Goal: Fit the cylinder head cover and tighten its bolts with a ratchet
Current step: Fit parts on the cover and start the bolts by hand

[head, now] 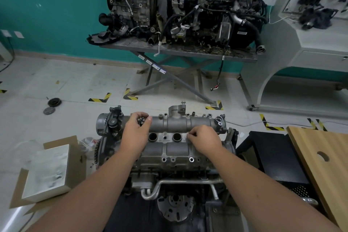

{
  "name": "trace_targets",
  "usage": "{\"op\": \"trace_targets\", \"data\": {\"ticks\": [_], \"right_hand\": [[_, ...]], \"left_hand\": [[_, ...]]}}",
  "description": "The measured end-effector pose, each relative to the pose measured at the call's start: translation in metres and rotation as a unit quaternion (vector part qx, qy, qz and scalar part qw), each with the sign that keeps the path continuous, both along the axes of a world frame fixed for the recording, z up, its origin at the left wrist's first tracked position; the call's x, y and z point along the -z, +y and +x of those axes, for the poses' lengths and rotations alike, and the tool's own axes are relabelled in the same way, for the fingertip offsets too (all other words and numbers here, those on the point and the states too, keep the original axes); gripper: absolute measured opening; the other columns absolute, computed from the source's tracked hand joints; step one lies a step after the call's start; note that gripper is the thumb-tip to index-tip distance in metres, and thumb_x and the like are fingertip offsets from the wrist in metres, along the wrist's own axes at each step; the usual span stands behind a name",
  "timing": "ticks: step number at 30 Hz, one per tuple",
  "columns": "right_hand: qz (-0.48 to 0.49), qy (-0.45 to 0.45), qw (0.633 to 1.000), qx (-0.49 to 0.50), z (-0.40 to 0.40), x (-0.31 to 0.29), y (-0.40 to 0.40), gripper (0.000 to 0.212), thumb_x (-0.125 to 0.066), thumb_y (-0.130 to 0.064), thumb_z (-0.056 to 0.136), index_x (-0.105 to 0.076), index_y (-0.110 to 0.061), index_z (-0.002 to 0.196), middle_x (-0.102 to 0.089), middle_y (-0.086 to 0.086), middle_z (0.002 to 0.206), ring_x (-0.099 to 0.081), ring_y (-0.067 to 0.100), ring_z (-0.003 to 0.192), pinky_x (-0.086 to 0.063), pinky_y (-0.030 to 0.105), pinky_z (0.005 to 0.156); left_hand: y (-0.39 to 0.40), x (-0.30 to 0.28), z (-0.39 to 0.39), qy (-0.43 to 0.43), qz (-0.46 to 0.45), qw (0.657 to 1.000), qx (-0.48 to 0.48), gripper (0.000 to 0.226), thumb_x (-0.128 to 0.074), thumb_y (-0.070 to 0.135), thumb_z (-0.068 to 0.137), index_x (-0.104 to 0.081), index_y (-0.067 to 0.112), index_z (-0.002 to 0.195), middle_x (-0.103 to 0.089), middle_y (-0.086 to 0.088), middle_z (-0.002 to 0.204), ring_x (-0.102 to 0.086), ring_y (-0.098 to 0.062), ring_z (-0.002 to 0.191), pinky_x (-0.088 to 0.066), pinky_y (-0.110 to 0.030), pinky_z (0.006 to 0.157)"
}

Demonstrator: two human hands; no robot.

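Two hands: both over the engine, head view only.
Cover: grey cast-aluminium cylinder head cover (169, 137) sits on top of the engine block, long axis left to right, two round dark plug wells showing between the hands.
Left hand (136, 130): fingers curled round a bunch of small dark bolts (141, 120), held above the left far part of the cover; thumb lies across the top of the bunch.
Right hand (204, 140): fingertips pinched together on something small at the cover's middle strip, just right of the second plug well; the item itself is too small to tell.
Bolt holes: several open round holes along the near edge of the cover, one with a bright ring (191, 159).
Engine front: bent silver metal pipe (177, 182) runs across below the cover; round grey flywheel plate (176, 207) under it.
Left side: open brown cardboard box (62, 149) on the floor with a white foam block (47, 171) in it.
Right side: light wooden board with an oval hole (320, 164), just beside a black stand.
Floor: pale tiles with yellow-black corner tape (100, 98); two round dark discs (51, 106) well left of the engine.
Background: grey scissor-leg metal table (180, 52) carrying two larger dirty engines, teal wall behind.
Ratchet: cannot tell where.
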State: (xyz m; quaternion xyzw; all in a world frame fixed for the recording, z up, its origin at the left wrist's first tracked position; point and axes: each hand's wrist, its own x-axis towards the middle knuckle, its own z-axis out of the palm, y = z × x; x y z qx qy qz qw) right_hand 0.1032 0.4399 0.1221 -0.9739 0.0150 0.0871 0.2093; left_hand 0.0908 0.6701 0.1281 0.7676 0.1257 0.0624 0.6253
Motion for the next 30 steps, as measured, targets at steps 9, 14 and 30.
{"op": "trace_targets", "data": {"ticks": [9, 14, 30], "right_hand": [[-0.037, 0.015, 0.999, -0.027, 0.001, -0.004, 0.005, 0.032, -0.063, -0.041, 0.091, -0.07, -0.017, 0.072, -0.065, 0.003, 0.069, -0.063, 0.022, 0.068, -0.057, 0.037, 0.066], [0.159, -0.023, 0.984, 0.082, -0.008, -0.006, -0.008, 0.023, -0.056, -0.037, 0.097, -0.072, -0.022, 0.09, -0.067, -0.007, 0.074, -0.063, 0.012, 0.072, -0.052, 0.029, 0.069], [0.069, 0.03, 0.997, 0.032, 0.0, -0.01, 0.002, 0.015, -0.064, -0.024, 0.094, -0.078, -0.019, 0.09, -0.075, 0.002, 0.09, -0.067, 0.018, 0.085, -0.057, 0.038, 0.081]], "left_hand": [[-0.006, 0.001, -0.002, -0.001, 0.091, 0.996, -0.004, 0.009, -0.061, 0.038, 0.097, -0.055, 0.043, 0.091, -0.064, 0.018, 0.093, -0.059, 0.0, 0.085, -0.041, -0.021, 0.062], [-0.006, 0.001, -0.003, -0.003, 0.106, 0.994, 0.005, 0.004, -0.059, 0.038, 0.097, -0.056, 0.039, 0.095, -0.063, 0.018, 0.092, -0.059, 0.0, 0.083, -0.041, -0.023, 0.061], [-0.009, 0.005, -0.005, -0.011, 0.219, 0.975, 0.043, 0.003, -0.054, 0.041, 0.099, -0.052, 0.038, 0.098, -0.061, 0.005, 0.066, -0.057, 0.001, 0.057, -0.032, -0.018, 0.045]]}}
